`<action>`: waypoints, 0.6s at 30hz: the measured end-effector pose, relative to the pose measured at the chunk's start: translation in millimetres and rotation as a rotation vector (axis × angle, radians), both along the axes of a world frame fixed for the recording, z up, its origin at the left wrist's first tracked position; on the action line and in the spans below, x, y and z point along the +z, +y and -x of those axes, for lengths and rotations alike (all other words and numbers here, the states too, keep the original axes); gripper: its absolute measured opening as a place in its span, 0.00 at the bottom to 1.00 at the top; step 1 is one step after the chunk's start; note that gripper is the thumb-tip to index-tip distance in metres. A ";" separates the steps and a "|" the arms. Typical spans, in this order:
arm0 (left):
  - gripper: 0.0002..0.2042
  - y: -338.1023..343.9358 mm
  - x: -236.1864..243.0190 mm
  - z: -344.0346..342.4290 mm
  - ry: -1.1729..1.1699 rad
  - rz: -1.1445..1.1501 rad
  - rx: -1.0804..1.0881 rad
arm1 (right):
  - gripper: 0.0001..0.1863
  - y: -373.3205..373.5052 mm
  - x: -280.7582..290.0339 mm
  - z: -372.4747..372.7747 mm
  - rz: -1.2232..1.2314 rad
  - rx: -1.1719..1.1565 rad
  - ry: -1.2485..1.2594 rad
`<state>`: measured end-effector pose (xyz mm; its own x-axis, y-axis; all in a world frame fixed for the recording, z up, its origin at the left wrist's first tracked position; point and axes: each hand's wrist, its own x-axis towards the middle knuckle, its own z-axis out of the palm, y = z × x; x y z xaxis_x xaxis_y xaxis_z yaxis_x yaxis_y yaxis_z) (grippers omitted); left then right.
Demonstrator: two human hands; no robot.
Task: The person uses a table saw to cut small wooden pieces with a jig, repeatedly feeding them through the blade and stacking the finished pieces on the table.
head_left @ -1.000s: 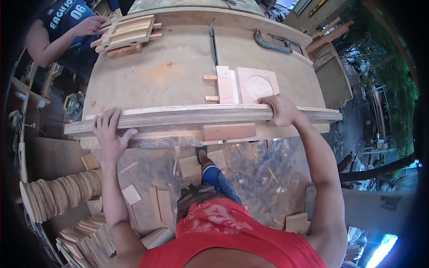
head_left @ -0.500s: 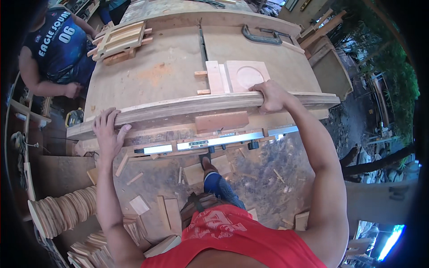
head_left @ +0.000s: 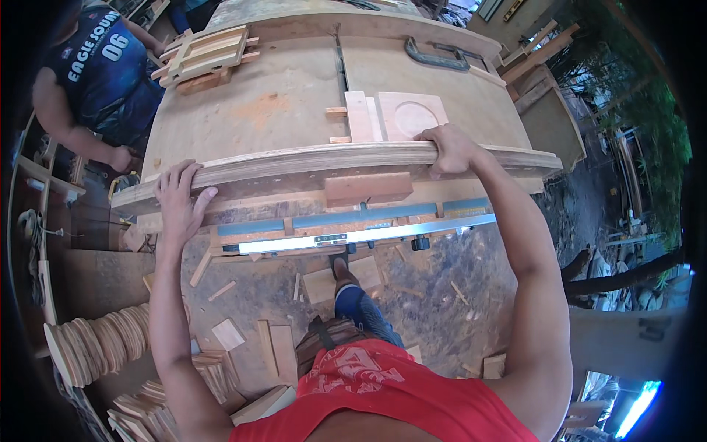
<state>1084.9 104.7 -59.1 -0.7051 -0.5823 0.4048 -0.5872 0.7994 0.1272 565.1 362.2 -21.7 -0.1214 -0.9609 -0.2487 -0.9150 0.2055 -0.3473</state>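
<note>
A long wooden rail [head_left: 309, 158] lies across the near edge of a big plywood table [head_left: 280, 103]. My left hand [head_left: 180, 199] grips the rail's left end, fingers curled over its top. My right hand [head_left: 451, 149] holds the rail further right, thumb side on the table. Just beyond the right hand lies a square board with a round recess [head_left: 412, 116], with narrow wood strips [head_left: 359, 118] beside it. Under the rail a metal guide bar [head_left: 353, 234] runs along the table's front.
Another person in a dark shirt [head_left: 96, 74] stands at the table's left side next to a wooden frame [head_left: 210, 51]. A dark metal clamp [head_left: 436, 57] lies at the far right. Wood offcuts litter the floor [head_left: 280, 295], and stacked wooden discs [head_left: 96, 346] stand at lower left.
The rail and both hands have shifted away from my body onto the table, uncovering the metal guide bar below. The other person's arm has dropped from the wooden frame to their side.
</note>
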 end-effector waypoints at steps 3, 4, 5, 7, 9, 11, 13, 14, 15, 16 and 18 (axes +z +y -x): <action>0.28 0.6 0.1 -0.5 -0.001 0.007 0.001 | 0.42 1.5 -1.4 1.7 0.014 0.000 -0.006; 0.28 0.4 -0.8 -0.1 0.001 0.009 -0.001 | 0.42 1.9 -0.8 1.2 0.015 -0.004 -0.010; 0.28 -0.5 -2.1 -0.5 0.003 0.011 0.000 | 0.43 1.3 -0.2 0.3 0.010 -0.008 -0.007; 0.28 -2.1 -5.2 -1.9 0.007 0.014 -0.002 | 0.43 0.4 1.3 -1.0 -0.002 -0.020 -0.003; 0.28 -1.8 -7.8 -3.1 -0.007 0.024 -0.005 | 0.41 1.1 2.3 -3.1 -0.019 -0.022 -0.005; 0.29 -3.4 -8.3 -5.1 -0.013 0.034 -0.010 | 0.40 0.0 2.8 -2.9 -0.013 -0.020 -0.012; 0.29 -6.5 -10.4 -5.9 -0.013 0.037 -0.026 | 0.39 0.4 1.9 -1.9 0.007 -0.021 -0.027; 0.29 -7.5 -11.2 -6.0 -0.018 0.038 -0.032 | 0.38 0.6 -0.2 -0.3 0.013 -0.022 -0.024; 0.29 -8.3 -12.0 -5.8 -0.022 0.039 -0.038 | 0.38 0.4 -3.8 2.3 0.019 -0.024 -0.021; 0.30 -9.2 -11.9 -6.4 -0.026 0.041 -0.043 | 0.38 -0.4 -5.4 3.3 0.025 -0.024 -0.018; 0.30 -12.1 -14.8 -10.1 -0.036 0.047 -0.048 | 0.37 -1.5 -8.2 2.8 0.029 -0.025 -0.012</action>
<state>1095.0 92.6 -73.9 -0.7466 -0.5279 0.4050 -0.5511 0.8316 0.0680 562.3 360.7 -29.9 -0.1424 -0.9645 -0.2223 -0.9056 0.2176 -0.3641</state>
